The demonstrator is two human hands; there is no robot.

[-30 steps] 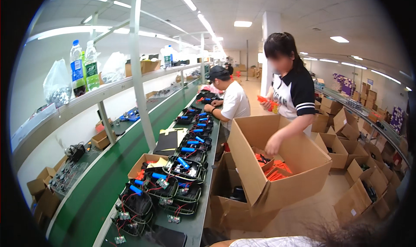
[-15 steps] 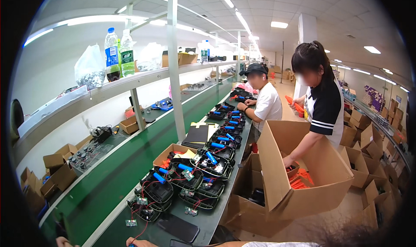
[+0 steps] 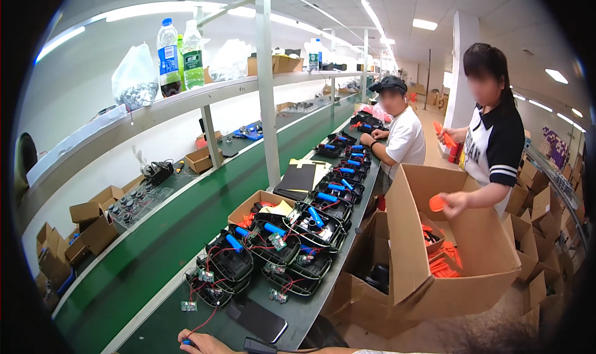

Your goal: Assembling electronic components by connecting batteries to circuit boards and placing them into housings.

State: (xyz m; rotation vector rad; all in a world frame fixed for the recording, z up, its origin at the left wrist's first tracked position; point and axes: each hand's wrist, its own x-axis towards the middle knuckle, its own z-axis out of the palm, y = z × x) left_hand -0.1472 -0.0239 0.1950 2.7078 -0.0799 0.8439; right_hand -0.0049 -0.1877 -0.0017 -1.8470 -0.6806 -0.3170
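Observation:
My right hand (image 3: 202, 343) is at the bottom edge, its forearm coming in from the right with a black device (image 3: 259, 346) on the wrist. Its fingers are closed on a small blue part (image 3: 188, 341), mostly hidden, from which a red wire runs up toward a green circuit board (image 3: 189, 305). Beyond the hand lie open black plastic housings (image 3: 231, 264) holding blue cylindrical batteries (image 3: 234, 243), red wires and small boards. A black smartphone (image 3: 257, 320) rests on the bench just past my hand. My left hand is out of view.
A large cardboard box (image 3: 459, 292) with orange parts (image 3: 446, 264) stands right of the bench. Behind it a standing co-worker (image 3: 490, 136) holds orange pieces; another person (image 3: 403, 136) sits farther along. A green conveyor belt (image 3: 167, 248) runs at left, under a shelf with bottles (image 3: 193, 56).
The view has shifted, and more of my right hand shows. My left hand has left the lower left edge. The standing co-worker has lifted a hand out of the box with an orange piece.

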